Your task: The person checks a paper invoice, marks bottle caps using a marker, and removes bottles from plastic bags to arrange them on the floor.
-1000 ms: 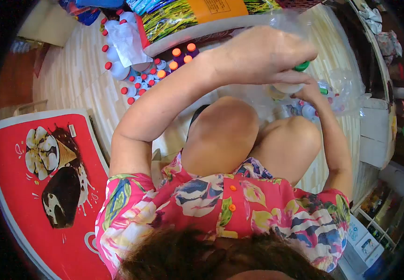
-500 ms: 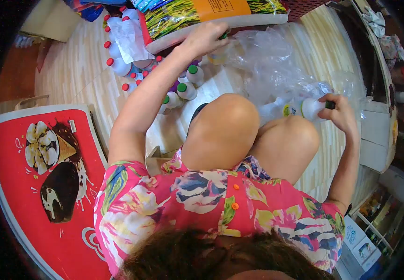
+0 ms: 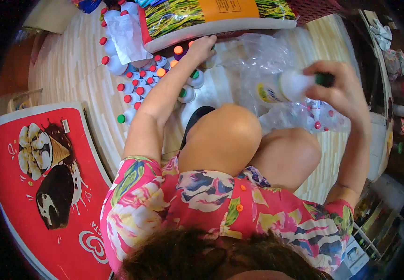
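My right hand (image 3: 340, 88) is closed around the upper part of a white bottle (image 3: 293, 85) with a dark green cap and a yellow-and-green label. The bottle is tilted on its side above a clear plastic bag (image 3: 265, 53), and both are slightly blurred. My left hand (image 3: 204, 50) is closed at the top of another green-capped bottle (image 3: 208, 62), whose body is partly hidden behind the fingers. Near my left wrist stand white bottles with green caps (image 3: 195, 74) and bottles with orange caps (image 3: 178, 50).
Small red-capped bottles (image 3: 132, 87) and larger ones (image 3: 115, 64) stand on the wood-pattern floor at left. A large printed sack (image 3: 220, 23) lies ahead. Small bottles in clear wrap (image 3: 321, 116) sit at right. A red ice-cream freezer (image 3: 38, 186) is at my left.
My right hand has lifted its bottle up and forward, away from my knee. My left hand has drawn back slightly to the left. The wrapped small bottles at right show now.
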Motion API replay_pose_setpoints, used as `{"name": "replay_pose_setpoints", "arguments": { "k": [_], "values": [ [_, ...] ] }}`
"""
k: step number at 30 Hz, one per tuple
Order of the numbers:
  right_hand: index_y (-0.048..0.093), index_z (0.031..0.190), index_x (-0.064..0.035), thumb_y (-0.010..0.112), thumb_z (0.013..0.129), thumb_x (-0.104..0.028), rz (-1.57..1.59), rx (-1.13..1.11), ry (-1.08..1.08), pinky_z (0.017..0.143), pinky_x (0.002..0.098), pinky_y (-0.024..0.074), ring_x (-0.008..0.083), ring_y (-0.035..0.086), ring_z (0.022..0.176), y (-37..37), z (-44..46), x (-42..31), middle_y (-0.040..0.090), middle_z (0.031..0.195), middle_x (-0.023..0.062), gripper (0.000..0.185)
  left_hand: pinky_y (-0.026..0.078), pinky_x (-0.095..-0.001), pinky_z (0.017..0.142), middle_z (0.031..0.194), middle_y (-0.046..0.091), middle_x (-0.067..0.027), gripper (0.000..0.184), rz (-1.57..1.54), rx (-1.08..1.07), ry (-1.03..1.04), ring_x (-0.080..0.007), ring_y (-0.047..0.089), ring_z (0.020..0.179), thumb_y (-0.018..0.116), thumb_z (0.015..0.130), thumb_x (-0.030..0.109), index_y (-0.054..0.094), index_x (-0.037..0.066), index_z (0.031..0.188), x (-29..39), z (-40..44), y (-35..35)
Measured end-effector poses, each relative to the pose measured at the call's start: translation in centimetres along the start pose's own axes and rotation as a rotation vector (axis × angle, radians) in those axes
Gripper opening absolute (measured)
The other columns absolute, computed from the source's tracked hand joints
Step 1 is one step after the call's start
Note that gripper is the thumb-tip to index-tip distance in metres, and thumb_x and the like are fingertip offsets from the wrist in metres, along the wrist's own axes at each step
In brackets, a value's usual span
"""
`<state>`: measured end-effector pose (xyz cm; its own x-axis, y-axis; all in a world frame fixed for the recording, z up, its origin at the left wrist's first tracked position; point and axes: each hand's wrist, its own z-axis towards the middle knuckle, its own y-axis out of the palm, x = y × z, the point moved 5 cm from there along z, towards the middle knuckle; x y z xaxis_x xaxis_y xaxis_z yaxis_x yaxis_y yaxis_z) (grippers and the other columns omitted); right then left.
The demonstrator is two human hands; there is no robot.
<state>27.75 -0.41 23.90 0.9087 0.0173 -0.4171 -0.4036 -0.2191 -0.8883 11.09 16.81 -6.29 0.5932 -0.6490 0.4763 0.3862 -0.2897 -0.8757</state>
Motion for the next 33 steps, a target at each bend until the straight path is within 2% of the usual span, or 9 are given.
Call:
{"name": "replay_pose_setpoints", "arguments": {
  "k": [5,9,13,19,21,24,27,28,33],
  "values": [
    [0.067,0.079,-0.0063,0.064,0.057,-0.019,-0.183,-0.077,-0.264,0.062,0.0428,0.0490,0.0344,0.062,0.068,9.9,8.1,-1.8,0.063,0.071,0.0174,0.025,0.046,-0.0431,0.080,0.096,0.059,-0.0199,0.048,-0.067,-0.143,0.004,-0.0356,0.057,0.093,0.066,0.065,0.008,0.050,0.003,0.109,-0.8,-0.1,-0.5],
    [0.067,0.079,-0.0097,0.063,0.061,-0.018,-0.317,-0.153,-0.369,0.063,0.0438,0.0503,0.0319,0.063,0.068,19.8,12.7,-0.4,0.064,0.071,0.0148,0.020,0.042,-0.0396,0.089,0.110,0.056,-0.0183,0.058,-0.144,-0.143,-0.056,-0.0337,0.052,0.105,0.072,0.061,0.008,0.050,0.003,0.114,-1.1,-1.7,-2.2],
    [0.064,0.083,-0.0092,0.065,0.063,-0.018,-0.368,-0.210,-0.364,0.065,0.0436,0.0503,0.0315,0.063,0.072,26.0,14.5,0.4,0.065,0.075,0.0145,0.022,0.041,-0.0388,0.091,0.113,0.055,-0.0184,0.054,-0.117,-0.194,-0.077,-0.0339,0.052,0.106,0.069,0.066,0.013,0.049,0.004,0.116,-1.0,-4.2,-5.3],
    [0.058,0.103,-0.0089,0.067,0.066,-0.021,-0.239,-0.191,-0.240,0.069,0.0424,0.0492,0.0321,0.062,0.080,27.1,15.7,1.9,0.064,0.086,0.0163,0.040,0.044,-0.0383,0.088,0.114,0.054,-0.0196,0.058,-0.215,-0.190,-0.083,-0.0326,0.053,0.104,0.067,0.067,0.013,0.046,0.004,0.120,1.6,-6.9,-6.0],
    [0.053,0.111,-0.0075,0.067,0.068,-0.021,-0.175,-0.141,-0.187,0.071,0.0396,0.0484,0.0292,0.062,0.085,25.3,15.8,1.9,0.063,0.091,0.0166,0.047,0.047,-0.0373,0.082,0.109,0.056,-0.0192,0.064,-0.363,-0.065,-0.027,-0.0308,0.057,0.097,0.069,0.065,0.013,0.043,0.005,0.123,2.4,-7.3,-5.5],
    [0.047,0.117,-0.0037,0.065,0.071,-0.020,0.379,-0.021,-0.153,0.076,0.0340,0.0455,0.0229,0.058,0.092,21.2,15.6,1.7,0.059,0.098,0.0147,0.052,0.050,-0.0333,0.072,0.099,0.061,-0.0147,0.067,-0.691,0.189,-0.105,-0.0234,0.062,0.082,0.072,0.065,0.012,0.041,0.005,0.124,5.6,-7.7,-6.1],
    [0.044,0.116,-0.0006,0.062,0.072,-0.017,1.042,-0.131,0.178,0.079,0.0313,0.0429,0.0194,0.054,0.094,19.3,13.5,0.2,0.054,0.101,0.0116,0.051,0.050,-0.0292,0.068,0.093,0.062,-0.0109,0.064,-0.929,0.365,-0.135,-0.0171,0.061,0.076,0.072,0.067,0.013,0.042,0.006,0.123,7.7,-7.6,-6.8],
    [0.043,0.117,-0.0009,0.060,0.073,-0.015,1.258,-0.127,0.240,0.080,0.0314,0.0420,0.0197,0.053,0.092,18.8,12.5,-0.8,0.052,0.101,0.0096,0.049,0.049,-0.0267,0.066,0.090,0.061,-0.0086,0.054,-0.932,0.339,-0.190,-0.0138,0.060,0.074,0.071,0.070,0.013,0.048,0.006,0.117,8.2,-7.8,-7.5],
    [0.042,0.119,0.0003,0.060,0.073,-0.014,1.511,-0.104,0.244,0.084,0.0295,0.0390,0.0169,0.050,0.091,19.1,11.0,-0.9,0.052,0.100,0.0086,0.051,0.048,-0.0281,0.066,0.085,0.061,-0.0086,0.032,-0.832,0.300,-0.176,-0.0148,0.060,0.072,0.067,0.075,0.013,0.053,0.001,0.101,8.8,-9.2,-7.5]
  ]
}}
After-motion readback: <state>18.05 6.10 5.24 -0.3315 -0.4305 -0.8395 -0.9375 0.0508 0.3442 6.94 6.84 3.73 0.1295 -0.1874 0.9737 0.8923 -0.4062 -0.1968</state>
